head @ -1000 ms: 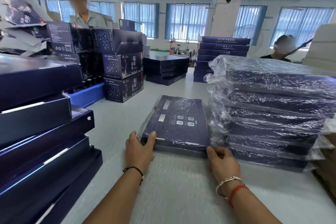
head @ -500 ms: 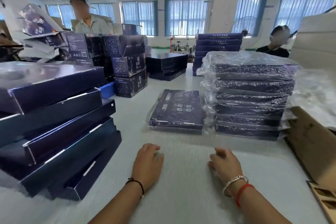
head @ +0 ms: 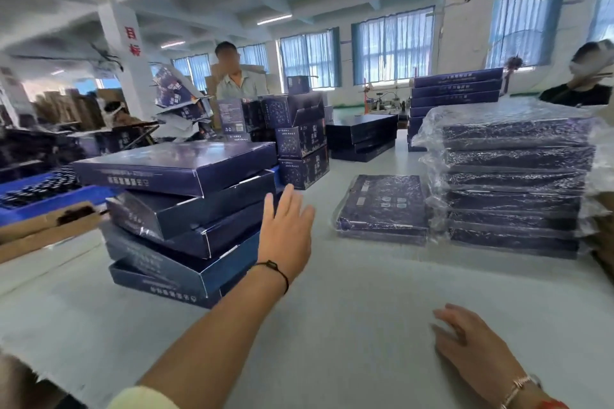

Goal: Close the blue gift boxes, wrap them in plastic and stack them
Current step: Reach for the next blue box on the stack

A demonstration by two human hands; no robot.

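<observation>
A leaning stack of unwrapped blue gift boxes stands at the left of the white table. My left hand is raised with straight fingers just right of that stack, holding nothing. My right hand rests low over the table near the front right, fingers relaxed and empty. One plastic-wrapped blue box lies flat in the middle of the table. Beside it on the right rises a stack of several wrapped boxes.
Upright blue cartons and more flat box stacks stand farther back. A blue crate and a cardboard piece lie at the left. One person stands behind the cartons, another sits at the far right.
Both hands let go of the wrapped box and drew back. My left hand then lifted and reached left toward the unwrapped stack, and my view turned left.
</observation>
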